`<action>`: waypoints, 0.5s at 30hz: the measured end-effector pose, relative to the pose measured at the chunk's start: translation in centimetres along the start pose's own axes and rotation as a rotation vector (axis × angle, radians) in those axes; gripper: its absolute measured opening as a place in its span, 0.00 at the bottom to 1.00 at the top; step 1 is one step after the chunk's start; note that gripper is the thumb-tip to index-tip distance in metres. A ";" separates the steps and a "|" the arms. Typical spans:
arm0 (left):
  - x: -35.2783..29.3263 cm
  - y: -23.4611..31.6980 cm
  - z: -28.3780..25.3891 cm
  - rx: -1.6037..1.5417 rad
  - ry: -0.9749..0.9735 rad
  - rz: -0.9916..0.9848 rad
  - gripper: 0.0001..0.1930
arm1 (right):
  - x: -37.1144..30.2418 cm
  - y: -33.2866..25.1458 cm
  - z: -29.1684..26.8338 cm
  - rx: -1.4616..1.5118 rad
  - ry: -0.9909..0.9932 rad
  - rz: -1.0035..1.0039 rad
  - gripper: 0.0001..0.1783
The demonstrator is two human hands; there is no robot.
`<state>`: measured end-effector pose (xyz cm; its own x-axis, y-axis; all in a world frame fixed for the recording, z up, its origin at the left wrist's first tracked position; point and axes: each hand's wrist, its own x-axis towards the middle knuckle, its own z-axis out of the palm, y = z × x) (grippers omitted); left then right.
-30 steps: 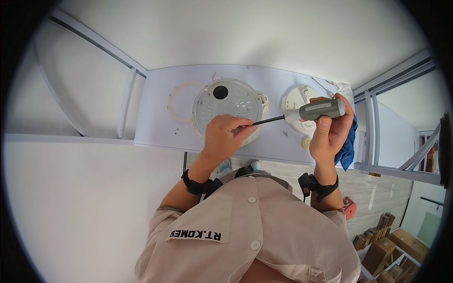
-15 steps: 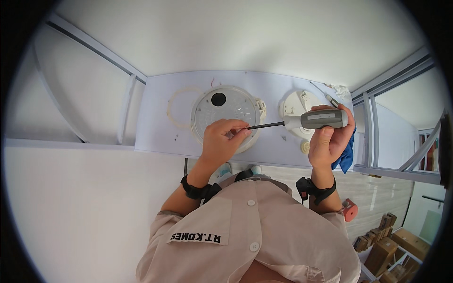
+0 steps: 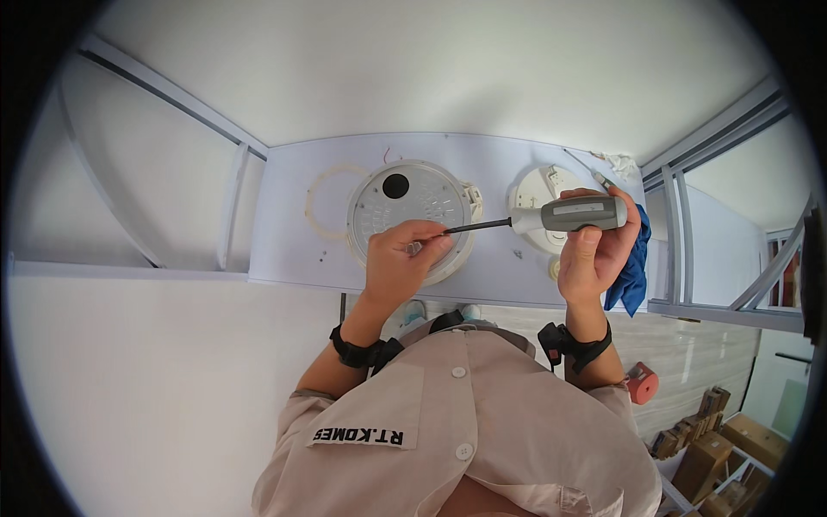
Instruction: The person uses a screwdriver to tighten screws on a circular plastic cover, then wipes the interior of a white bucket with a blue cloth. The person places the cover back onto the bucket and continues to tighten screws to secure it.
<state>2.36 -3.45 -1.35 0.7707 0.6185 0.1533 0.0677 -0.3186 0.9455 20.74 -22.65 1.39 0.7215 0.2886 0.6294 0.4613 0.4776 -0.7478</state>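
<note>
Above the pale lavender worktop (image 3: 289, 250), my right hand (image 3: 597, 250) is closed around the handle of a grey-and-white screwdriver with a thin dark shaft (image 3: 573, 214), thumb along the near side. The screwdriver lies nearly level, its shaft directed left and its tip slightly lower than its handle. My left hand (image 3: 398, 263) is at the tip, fingers curled, thumb and index fingertip close together; I cannot tell whether these grip the tip itself or a small piece beside it. A black strap with a small attached unit (image 3: 355, 347) is worn on my left wrist; a similar black strap (image 3: 592, 351) is on my right. Below and beyond my left hand, a large round silver-grey metal plate with a pale rim (image 3: 422, 196) rests on the worktop, bearing a black circular patch (image 3: 395, 186) toward its far side. A thin cream ring (image 3: 307, 203) lies at its left, partly hidden by the plate. A short red wire (image 3: 387, 155) lies just beyond the plate. To the right, a round off-white plastic part (image 3: 530, 187) sits partly behind the screwdriver. A blue cloth (image 3: 634, 280) hangs over the worktop's near edge, beside my right hand. Farther out, a red roll (image 3: 643, 384) and brown cardboard boxes (image 3: 702, 461) occupy the lower right.
</note>
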 end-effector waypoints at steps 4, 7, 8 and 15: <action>0.0 -0.3 0.1 -0.034 0.019 0.019 0.08 | -0.2 0.2 0.0 0.018 0.003 0.004 0.37; -0.1 -0.8 0.0 -0.062 0.027 0.021 0.10 | -0.4 0.4 -0.1 0.031 0.002 0.016 0.37; -0.1 -0.9 0.0 -0.095 0.028 0.007 0.10 | -0.4 0.5 -0.1 0.041 -0.002 0.021 0.37; -0.3 -1.6 -0.2 -0.271 0.056 -0.006 0.09 | -0.3 0.7 -0.8 0.146 0.002 0.202 0.36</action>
<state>1.89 -2.99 -2.84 0.7341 0.6609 0.1559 -0.1059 -0.1154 0.9877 21.28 -23.01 0.51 0.7928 0.3885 0.4696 0.2284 0.5249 -0.8199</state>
